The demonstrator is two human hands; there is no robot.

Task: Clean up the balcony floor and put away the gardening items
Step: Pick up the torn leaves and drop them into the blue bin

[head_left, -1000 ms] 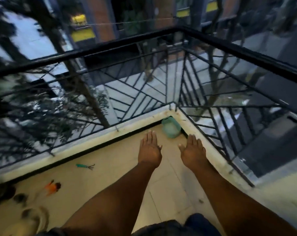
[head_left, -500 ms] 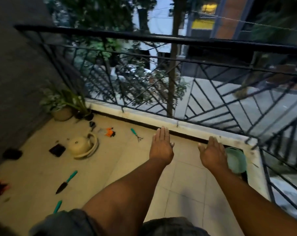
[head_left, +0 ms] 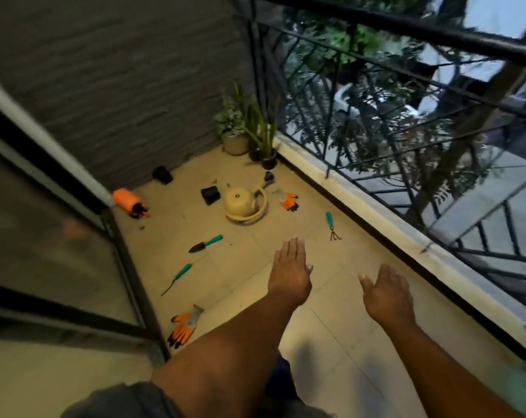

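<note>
Two bare hands reach forward over the tiled balcony floor (head_left: pixel 331 312), palms down, fingers straight and together, holding nothing. The left hand (head_left: pixel 290 273) is further out than the right hand (head_left: pixel 386 292); they are apart, with bare tile between them and beneath them.

Just beyond the left fingertips, towards the railing, lies a small hand rake (head_left: pixel 332 226), teal handle pointing away from the person, prongs towards them, its long axis roughly parallel to the white kerb (head_left: pixel 406 236). To the left of the left hand lies a trowel (head_left: pixel 206 243), dark blade down-left, teal handle up-right. Nearer the person lies a thin weeder (head_left: pixel 177 278) on much the same slant, handle up-right, tip down-left. Close to the glass door frame (head_left: pixel 135 282) an orange and grey glove (head_left: pixel 184 325) lies with its fingers pointing down-left.

Further out, a cream watering can (head_left: pixel 245 205) sits mid-floor, its spout aimed at the far corner. A second orange glove (head_left: pixel 289 202) lies just to its right, a black square pot (head_left: pixel 210 196) just to its left. An orange spray bottle (head_left: pixel 129 202) lies on its side by the grey wall (head_left: pixel 120 70), with another black pot (head_left: pixel 162 175) beyond it. Potted plants (head_left: pixel 246 128) fill the far corner.

The floor is a narrow strip: door and wall on the left, kerb and black railing (head_left: pixel 421 116) on the right. The widest open tile is around the hands and right of them.
</note>
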